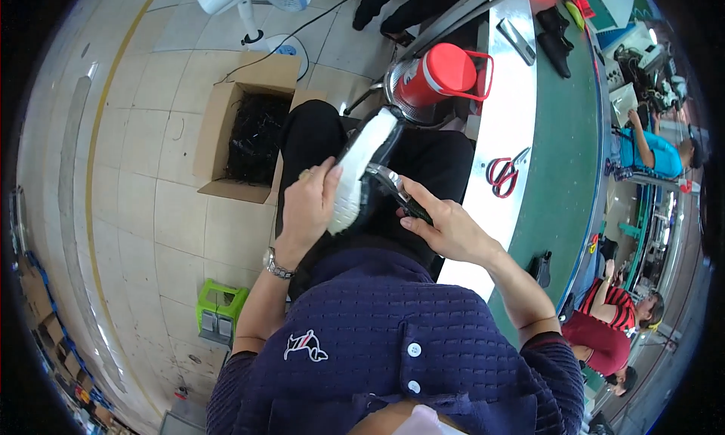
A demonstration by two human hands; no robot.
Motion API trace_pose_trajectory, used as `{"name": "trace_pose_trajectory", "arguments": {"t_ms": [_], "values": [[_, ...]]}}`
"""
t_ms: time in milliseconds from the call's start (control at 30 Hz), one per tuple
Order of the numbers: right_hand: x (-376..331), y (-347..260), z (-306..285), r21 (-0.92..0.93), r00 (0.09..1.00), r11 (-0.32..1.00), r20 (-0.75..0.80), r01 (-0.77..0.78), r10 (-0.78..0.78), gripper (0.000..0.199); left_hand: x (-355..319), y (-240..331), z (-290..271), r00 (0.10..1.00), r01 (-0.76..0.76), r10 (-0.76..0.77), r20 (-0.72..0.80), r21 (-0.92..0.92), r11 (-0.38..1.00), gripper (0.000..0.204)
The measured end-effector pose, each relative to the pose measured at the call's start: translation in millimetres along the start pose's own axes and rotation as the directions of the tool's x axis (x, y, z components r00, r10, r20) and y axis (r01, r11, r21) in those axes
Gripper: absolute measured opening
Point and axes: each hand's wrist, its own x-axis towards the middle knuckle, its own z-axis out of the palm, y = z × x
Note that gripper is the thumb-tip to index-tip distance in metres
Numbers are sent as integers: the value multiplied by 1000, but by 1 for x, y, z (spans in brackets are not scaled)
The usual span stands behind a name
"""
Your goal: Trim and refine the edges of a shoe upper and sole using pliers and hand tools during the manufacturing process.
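- Currently mid-trim, by the look of it: shoe [361,174] with white sole held sole-up over the lap, toe pointing far-right, heel end near.
- Left hand [308,208] wrapped round the sole's left edge; fingers [330,180] curled and pressed onto the white sole, thumb side hidden behind it.
- Right hand [445,227] closed round a metal-bladed hand tool [396,189], likely snips or a trimmer; fingers [415,223] pinching its dark handles, blade tip touching the shoe's upper just beside the sole edge.
- Cannot tell whether the blades themselves are open or shut: too small, partly behind the shoe.
- Judged step: cleaning up stray thread or excess along the sole-to-upper seam.
- Next move probably calls for a steady left-hand grip, small rotation of the shoe to expose the next stretch of seam, blade kept flat to avoid nicking the upper.
- Around: table [559,171] with green belt on the right, red-handled scissors [504,174] lying on its white edge, well apart from the hands.
- Red jug [442,74] with handle far, just beyond the knees.
- Open cardboard box [253,133] of dark scraps on the floor, left and far; green stool [219,310] on the floor, left and near.
- Other workers seated along the right side of the table, apart from this work.
- Nothing between hands and shoe; only own knees and the table edge limit elbow room on the right.
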Motion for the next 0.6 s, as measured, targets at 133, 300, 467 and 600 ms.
{"name": "trace_pose_trajectory", "arguments": {"t_ms": [133, 300, 467, 600], "values": [[17, -32, -18, -203, 981, 979, 184, -26, 64, 60, -8, 4, -10, 964, 220, -164, 210, -279, 935, 34], [30, -54, -23, -531, 961, 838, 273, 122, 33, 63, -15, 11, 1, 976, -9, 2, 219, 31, 999, 37], [21, -23, -9, -464, 988, 876, 132, 134, -81, 64, -8, 6, -4, 862, 421, -189, 470, -457, 783, 51], [14, -14, 2, -424, 996, 902, 64, 81, -59, 65, 9, -12, 26, 728, 680, -19, 686, -725, -105, 70]]}}
